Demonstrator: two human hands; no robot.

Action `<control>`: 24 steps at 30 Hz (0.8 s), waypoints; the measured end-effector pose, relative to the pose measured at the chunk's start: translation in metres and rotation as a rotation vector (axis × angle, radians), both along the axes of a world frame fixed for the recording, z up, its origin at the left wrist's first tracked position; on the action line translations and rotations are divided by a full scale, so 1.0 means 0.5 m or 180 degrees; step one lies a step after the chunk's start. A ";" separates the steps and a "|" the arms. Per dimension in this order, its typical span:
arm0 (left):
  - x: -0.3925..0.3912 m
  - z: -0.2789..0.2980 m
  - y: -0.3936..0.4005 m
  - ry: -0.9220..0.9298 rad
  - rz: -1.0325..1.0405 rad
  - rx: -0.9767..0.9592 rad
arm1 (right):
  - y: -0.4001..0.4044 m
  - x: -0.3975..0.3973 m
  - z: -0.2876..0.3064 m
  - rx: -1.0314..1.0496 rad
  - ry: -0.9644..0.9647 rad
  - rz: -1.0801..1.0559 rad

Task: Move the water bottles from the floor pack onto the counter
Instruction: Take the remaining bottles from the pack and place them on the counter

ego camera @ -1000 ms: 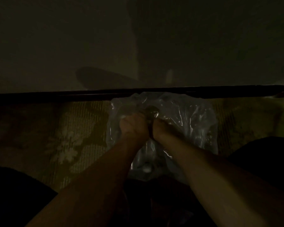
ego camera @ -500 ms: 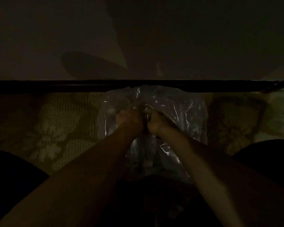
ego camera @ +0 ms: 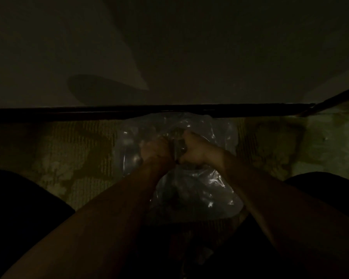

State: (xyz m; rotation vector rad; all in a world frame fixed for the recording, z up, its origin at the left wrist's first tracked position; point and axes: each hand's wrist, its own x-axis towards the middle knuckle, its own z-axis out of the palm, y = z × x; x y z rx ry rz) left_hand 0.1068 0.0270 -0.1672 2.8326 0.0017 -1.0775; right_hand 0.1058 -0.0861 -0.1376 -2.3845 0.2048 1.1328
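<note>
A: What takes up most of the frame?

B: The upper half is a plain pale wall [ego camera: 189, 47], very dim, with soft shadows across it. A dark baseboard strip [ego camera: 89, 113] runs left to right across the middle of the frame.

A: And below that?

B: A patterned floor covering [ego camera: 73, 154], yellowish with pale flower shapes, fills the lower half. Dark shapes sit at the lower left and lower right corners; it is too dark to tell what they are.

A: Where is the pack?

B: The pack of water bottles [ego camera: 199, 190] sits on the floor at the centre of the frame, its far edge touching the baseboard. It is wrapped in clear crinkled plastic that catches small highlights. Single bottles inside are too blurred to count.

A: And the hands?

B: Both forearms reach in from the bottom edge to the top of the pack. The left hand [ego camera: 155, 150] and the right hand [ego camera: 197, 152] sit side by side, nearly touching. Each grip is closed, fingers curled into the plastic wrap of the pack at its upper middle.
</note>
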 end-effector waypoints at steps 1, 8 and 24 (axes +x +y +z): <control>0.002 0.006 0.000 -0.0053 0.0006 -0.0008 | -0.003 0.002 0.010 0.0002 -0.0017 0.0045; -0.007 0.058 -0.002 -0.0453 0.0131 -0.0189 | -0.014 -0.008 0.071 -0.0112 -0.0192 0.0330; -0.015 0.210 0.030 -0.1076 0.0170 -0.0805 | -0.031 -0.052 0.165 -0.1237 -0.1229 -0.0052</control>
